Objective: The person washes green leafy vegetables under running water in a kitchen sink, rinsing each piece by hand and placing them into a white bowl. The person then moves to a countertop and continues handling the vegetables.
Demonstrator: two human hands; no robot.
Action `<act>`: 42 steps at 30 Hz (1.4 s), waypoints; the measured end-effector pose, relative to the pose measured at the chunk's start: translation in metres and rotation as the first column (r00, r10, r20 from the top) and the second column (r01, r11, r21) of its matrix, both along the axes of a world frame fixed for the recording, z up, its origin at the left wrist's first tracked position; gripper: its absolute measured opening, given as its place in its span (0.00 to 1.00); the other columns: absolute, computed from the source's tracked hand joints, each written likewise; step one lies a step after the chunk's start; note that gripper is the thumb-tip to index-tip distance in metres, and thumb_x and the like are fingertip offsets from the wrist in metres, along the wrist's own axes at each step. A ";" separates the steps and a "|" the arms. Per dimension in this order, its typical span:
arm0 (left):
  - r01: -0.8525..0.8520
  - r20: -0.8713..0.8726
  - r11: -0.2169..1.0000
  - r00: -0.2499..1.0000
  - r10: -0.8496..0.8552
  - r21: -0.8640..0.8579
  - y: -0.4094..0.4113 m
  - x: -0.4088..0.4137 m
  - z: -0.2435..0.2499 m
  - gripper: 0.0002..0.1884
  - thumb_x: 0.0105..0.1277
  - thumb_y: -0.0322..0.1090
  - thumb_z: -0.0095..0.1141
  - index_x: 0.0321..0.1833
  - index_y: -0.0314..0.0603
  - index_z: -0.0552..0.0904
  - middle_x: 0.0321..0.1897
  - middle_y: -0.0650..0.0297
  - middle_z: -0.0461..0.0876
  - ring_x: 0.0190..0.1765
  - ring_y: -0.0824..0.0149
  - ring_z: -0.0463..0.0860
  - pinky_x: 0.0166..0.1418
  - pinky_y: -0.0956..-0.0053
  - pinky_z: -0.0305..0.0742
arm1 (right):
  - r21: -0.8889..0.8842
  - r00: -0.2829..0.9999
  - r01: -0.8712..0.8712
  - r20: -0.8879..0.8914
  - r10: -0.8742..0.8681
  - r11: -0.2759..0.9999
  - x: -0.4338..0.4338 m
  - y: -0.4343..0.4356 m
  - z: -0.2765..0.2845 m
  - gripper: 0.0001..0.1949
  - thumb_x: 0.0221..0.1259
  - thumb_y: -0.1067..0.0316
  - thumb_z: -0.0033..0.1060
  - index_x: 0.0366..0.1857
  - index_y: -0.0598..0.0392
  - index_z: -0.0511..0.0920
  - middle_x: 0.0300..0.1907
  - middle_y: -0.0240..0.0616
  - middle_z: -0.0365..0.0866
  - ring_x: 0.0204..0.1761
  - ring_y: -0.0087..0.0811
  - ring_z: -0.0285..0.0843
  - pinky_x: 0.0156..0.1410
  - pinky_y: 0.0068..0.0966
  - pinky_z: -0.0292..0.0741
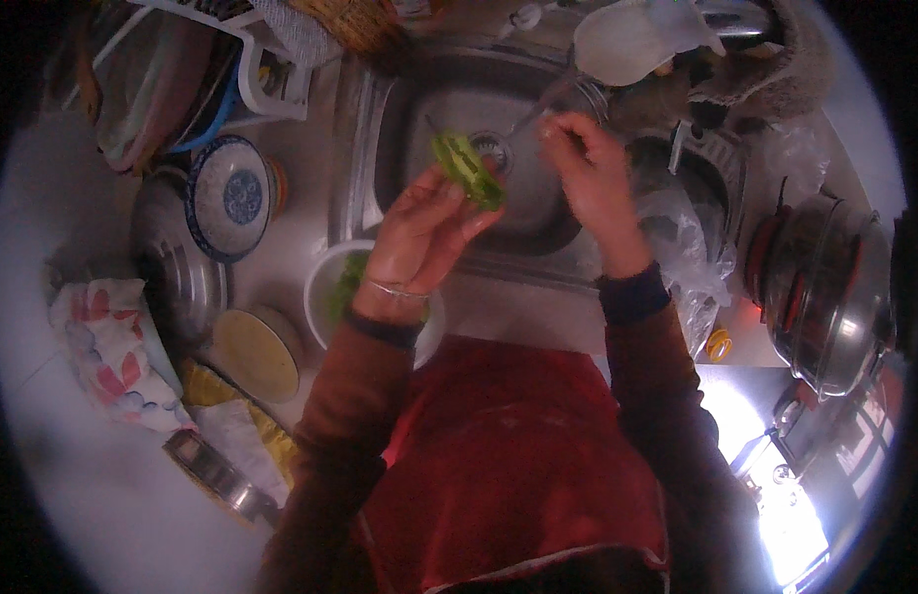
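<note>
A split green pepper (468,172), its pale inside facing up, is held in the fingers of my left hand (422,234) over the near part of the steel sink (418,100). To the right, above the same basin, my right hand (594,178) is apart from the pepper with its fingers bent inward. Blur hides whether anything small is between those fingertips. Below my left wrist stands a white bowl (316,301) with green pieces (347,282) in it, partly covered by my forearm. The drain strainer (492,151) shows behind the pepper.
On the left are a blue-patterned bowl (231,199), a beige bowl (257,355) and a white dish rack (257,82). A clear plastic bag (685,252) hangs at the smaller basin. Far right sits a steel pot (830,297). A white jug-like container (626,41) stands behind.
</note>
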State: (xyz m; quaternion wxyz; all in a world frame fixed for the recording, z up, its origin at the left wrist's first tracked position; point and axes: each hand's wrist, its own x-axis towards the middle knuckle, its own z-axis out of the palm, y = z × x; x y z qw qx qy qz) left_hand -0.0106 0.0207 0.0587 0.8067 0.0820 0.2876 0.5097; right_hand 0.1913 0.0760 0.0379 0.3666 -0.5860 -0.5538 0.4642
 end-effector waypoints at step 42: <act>-0.061 -0.708 0.947 0.649 0.278 0.316 0.003 0.023 -0.015 0.23 0.65 0.21 0.56 0.63 0.31 0.69 0.54 0.57 0.78 0.55 0.66 0.79 0.60 0.71 0.74 | 0.339 0.948 -0.207 0.303 0.102 0.918 -0.043 -0.025 0.004 0.07 0.48 0.72 0.64 0.31 0.57 0.77 0.29 0.46 0.79 0.31 0.44 0.81 0.35 0.35 0.78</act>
